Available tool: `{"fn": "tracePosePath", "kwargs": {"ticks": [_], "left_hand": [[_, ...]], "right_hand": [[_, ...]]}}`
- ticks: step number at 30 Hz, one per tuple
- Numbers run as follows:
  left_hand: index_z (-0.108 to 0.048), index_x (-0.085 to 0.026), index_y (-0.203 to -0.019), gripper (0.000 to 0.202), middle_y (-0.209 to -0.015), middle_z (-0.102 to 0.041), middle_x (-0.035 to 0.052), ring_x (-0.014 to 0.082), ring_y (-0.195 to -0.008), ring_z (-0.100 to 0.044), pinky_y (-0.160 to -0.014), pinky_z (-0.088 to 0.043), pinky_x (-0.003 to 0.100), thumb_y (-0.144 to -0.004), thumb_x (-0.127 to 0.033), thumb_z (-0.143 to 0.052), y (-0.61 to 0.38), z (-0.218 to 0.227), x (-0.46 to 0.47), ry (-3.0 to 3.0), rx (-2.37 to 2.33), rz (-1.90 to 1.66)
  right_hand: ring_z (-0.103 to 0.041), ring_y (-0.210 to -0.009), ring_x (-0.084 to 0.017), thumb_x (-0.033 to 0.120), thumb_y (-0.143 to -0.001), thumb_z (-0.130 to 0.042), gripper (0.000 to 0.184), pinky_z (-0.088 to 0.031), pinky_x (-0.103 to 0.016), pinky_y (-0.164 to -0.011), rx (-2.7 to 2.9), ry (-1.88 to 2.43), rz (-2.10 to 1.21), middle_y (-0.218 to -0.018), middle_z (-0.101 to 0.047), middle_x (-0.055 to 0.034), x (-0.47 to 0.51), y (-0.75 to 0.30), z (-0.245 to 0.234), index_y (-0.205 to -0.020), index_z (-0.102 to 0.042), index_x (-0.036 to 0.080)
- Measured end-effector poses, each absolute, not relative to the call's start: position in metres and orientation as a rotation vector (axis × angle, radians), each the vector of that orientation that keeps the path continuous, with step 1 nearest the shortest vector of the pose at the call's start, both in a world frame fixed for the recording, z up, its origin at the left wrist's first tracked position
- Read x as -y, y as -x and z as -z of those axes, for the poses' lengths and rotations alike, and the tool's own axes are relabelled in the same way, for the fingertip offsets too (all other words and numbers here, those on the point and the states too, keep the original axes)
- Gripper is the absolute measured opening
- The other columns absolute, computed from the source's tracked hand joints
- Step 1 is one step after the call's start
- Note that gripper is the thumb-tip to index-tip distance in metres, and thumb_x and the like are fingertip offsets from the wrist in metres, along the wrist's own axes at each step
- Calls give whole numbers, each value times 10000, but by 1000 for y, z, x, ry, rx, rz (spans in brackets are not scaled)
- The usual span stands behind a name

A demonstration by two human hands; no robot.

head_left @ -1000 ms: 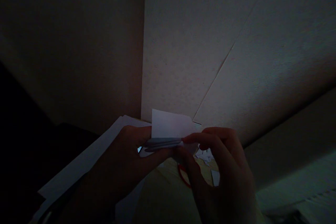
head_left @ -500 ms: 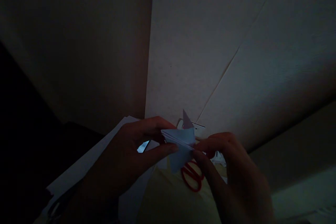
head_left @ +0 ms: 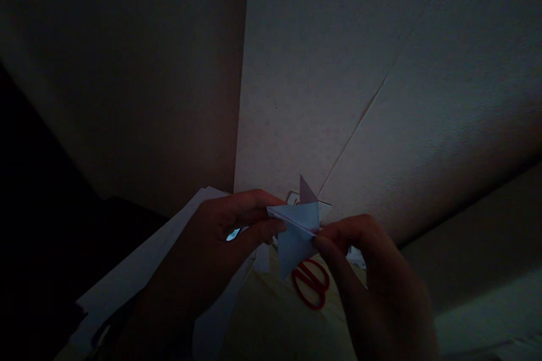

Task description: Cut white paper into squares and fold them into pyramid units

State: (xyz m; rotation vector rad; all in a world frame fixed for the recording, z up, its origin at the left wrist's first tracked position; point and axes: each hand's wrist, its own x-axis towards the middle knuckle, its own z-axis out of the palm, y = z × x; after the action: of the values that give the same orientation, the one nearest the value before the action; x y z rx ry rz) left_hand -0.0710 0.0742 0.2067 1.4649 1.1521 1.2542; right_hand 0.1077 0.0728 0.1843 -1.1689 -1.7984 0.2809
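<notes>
A small folded piece of pale paper (head_left: pixel 298 240) with pointed flaps is held up between both hands. My left hand (head_left: pixel 224 242) pinches its left corner between thumb and fingers. At the paper's right edge, the thumb and index finger of my right hand (head_left: pixel 368 271) are closed on a corner. One narrow tip of the paper points upward above the rest. Below it, the red handles of a pair of scissors (head_left: pixel 311 285) lie on a yellowish surface (head_left: pixel 271 321); their blades are hidden.
White sheets of paper (head_left: pixel 139 268) lie under and left of my left arm. A small lit screen (head_left: pixel 232 234) shows behind my left hand. Pale wall panels (head_left: pixel 305 96) rise behind, and the scene is dim. Something whitish (head_left: pixel 355 256) lies behind my right hand.
The folded paper has shifted slightly to the right and turned a little, its lower flap showing more broadly. Both hands keep their pinch on it; the scissors have not moved.
</notes>
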Motion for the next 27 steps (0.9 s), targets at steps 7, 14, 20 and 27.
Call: {"fn": "tracePosePath", "kwargs": {"ticks": [7,14,20,27], "left_hand": [[-676,-240,-903,139,-792,-753,-48,133,-739,-693,-637,-496,167,-851,-207,-551,72,-198,-74,-1531,-1110,-1260],[-628,-223,-829,63,-738,-744,-52,128,-727,-697,-659,-503,169,-859,-253,-582,72,-197,-76,-1500,-1089,-1222],[-667,-214,-743,139,-666,-715,-57,93,-636,-674,-584,-499,131,-842,-187,-572,69,-203,-76,-1430,-985,-1214],[-705,-226,-725,175,-635,-696,-78,61,-595,-656,-566,-493,89,-820,-130,-595,70,-203,-73,-1356,-922,-1249]], "right_hand": [[-604,-683,-120,194,-825,-645,92,-497,-204,-585,1813,1116,-114,-788,-596,31,-72,-104,-181,-863,-618,273],[-652,-825,-115,179,-870,-596,206,-531,-180,-672,1912,1002,-145,-933,-653,18,-71,-99,-183,-1036,-637,294],[-670,-842,-119,142,-885,-570,291,-548,-169,-673,1945,931,-142,-955,-680,5,-72,-97,-185,-1119,-659,290],[-677,-820,-117,141,-868,-598,294,-558,-169,-662,1956,887,-42,-943,-688,8,-72,-99,-183,-1111,-667,291]]}}
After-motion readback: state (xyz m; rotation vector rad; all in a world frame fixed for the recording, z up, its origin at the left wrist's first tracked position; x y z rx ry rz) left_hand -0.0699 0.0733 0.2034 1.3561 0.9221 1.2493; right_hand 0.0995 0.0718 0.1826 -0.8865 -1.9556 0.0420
